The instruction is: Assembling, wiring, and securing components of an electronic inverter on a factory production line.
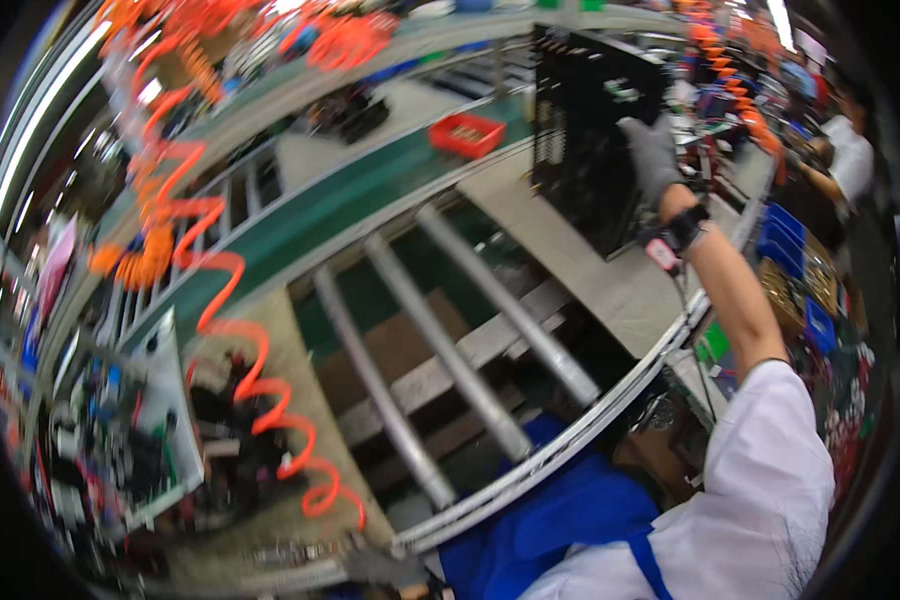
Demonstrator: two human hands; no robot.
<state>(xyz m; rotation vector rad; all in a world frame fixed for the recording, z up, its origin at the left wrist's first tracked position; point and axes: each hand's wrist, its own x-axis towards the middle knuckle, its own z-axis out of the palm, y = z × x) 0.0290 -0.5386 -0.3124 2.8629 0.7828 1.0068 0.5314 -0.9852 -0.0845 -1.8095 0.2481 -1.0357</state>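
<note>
A large black panel [595, 140], dotted with small holes along its left side, stands tilted on a pale board at the far right of the work line. My right hand [655, 160], in a grey glove, grips the panel near its right edge with the thumb across the face; the other fingers are partly hidden. A dark band with a pinkish-red tag is around that wrist. At the lower edge, my left hand [380, 565], also gloved in grey, is beside the line's metal rail [530, 470]. Motion smears its fingers, and no held thing can be made out.
Metal rollers [450, 350] span a gap in front of me. Coiled orange air hoses [240, 350] hang at left, near an opened unit with a white panel [160, 420]. A red bin [467, 134] sits on the green belt [345, 190]. Blue bins and a person [850, 155] are at right.
</note>
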